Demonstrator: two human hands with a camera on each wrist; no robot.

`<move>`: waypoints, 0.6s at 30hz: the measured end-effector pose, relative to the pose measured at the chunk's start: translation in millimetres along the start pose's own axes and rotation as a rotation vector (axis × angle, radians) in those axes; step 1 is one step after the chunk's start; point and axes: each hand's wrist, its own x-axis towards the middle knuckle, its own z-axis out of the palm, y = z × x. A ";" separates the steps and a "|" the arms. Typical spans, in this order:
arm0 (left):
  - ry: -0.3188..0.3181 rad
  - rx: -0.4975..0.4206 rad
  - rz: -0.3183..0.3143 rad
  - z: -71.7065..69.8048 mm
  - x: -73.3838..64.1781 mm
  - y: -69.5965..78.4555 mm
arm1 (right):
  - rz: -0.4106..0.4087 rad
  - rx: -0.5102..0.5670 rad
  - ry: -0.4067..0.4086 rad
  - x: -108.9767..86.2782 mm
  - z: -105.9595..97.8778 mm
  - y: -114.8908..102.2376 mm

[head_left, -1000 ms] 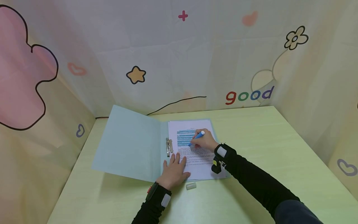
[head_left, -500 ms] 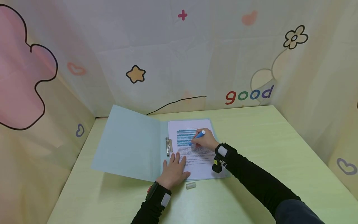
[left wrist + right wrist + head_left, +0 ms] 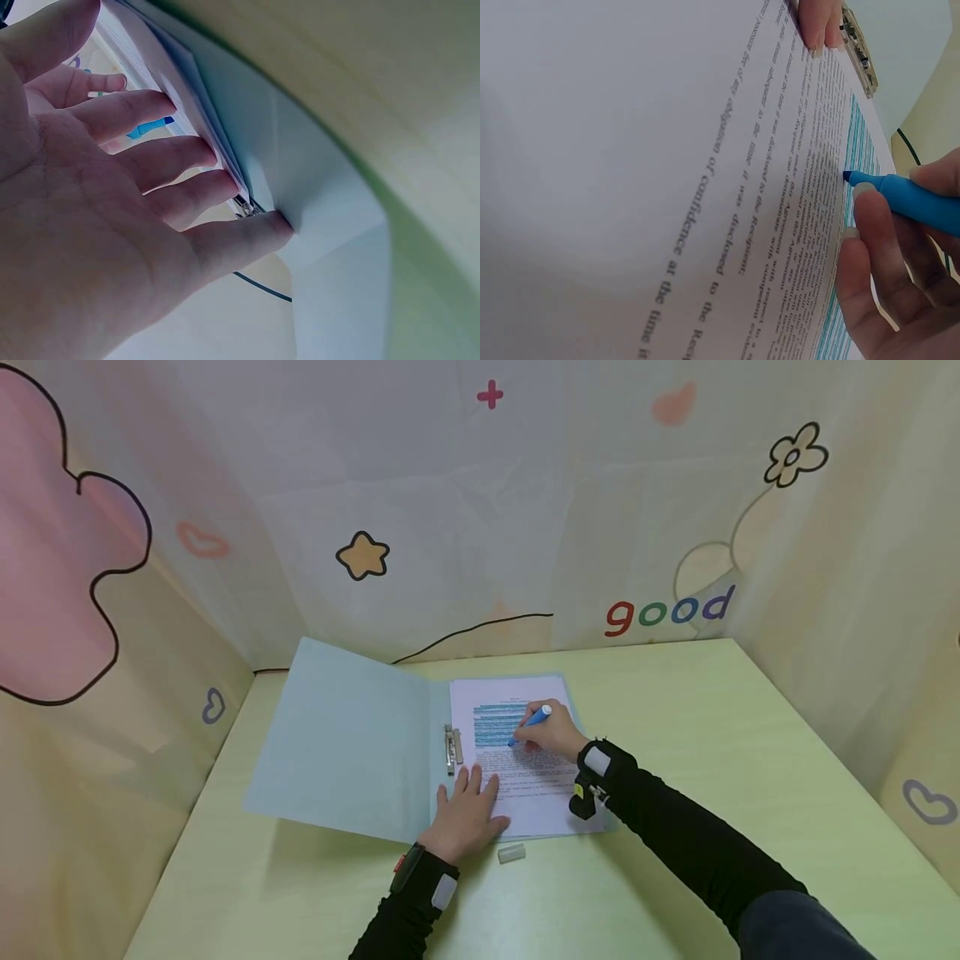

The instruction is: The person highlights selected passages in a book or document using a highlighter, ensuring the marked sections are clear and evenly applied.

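Note:
My right hand (image 3: 553, 728) pinches a blue highlighter (image 3: 919, 201), its dark blue tip right at the printed page. Blue marked lines (image 3: 495, 725) cover the upper block of text; the tip stands at their lower edge. The printed sheets (image 3: 547, 814) lie in a light blue folder (image 3: 352, 743), opened flat with its cover to the left. My left hand (image 3: 465, 814) rests with spread, straight fingers on the lower left of the page and the folder's spine. Just above those fingers sits the folder's metal clip (image 3: 453, 749).
A small grey-white piece (image 3: 512, 853), shaped like a short cap or eraser, lies on the table in front of the folder's lower edge. The pale wooden table (image 3: 720, 752) meets a printed curtain (image 3: 450, 485) behind and on both sides.
The highlighter tip has shifted slightly right along the lower edge of the blue marking. The left hand keeps its place on the page; the head view has tilted a little.

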 end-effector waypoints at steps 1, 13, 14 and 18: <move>0.000 0.002 0.000 -0.1 0.0 0.0 | 0.001 -0.002 0.002 0.1 -0.3 0.2; -0.004 -0.004 -0.003 -1.9 -0.6 0.9 | 0.006 -0.019 0.013 -2.3 -2.7 -2.0; -0.003 -0.005 -0.003 -1.6 -0.7 1.2 | 0.012 -0.020 0.014 -2.6 -2.7 -1.7; 0.001 -0.009 -0.006 -1.7 -1.4 2.2 | 0.023 -0.022 0.013 -3.4 -3.1 -1.9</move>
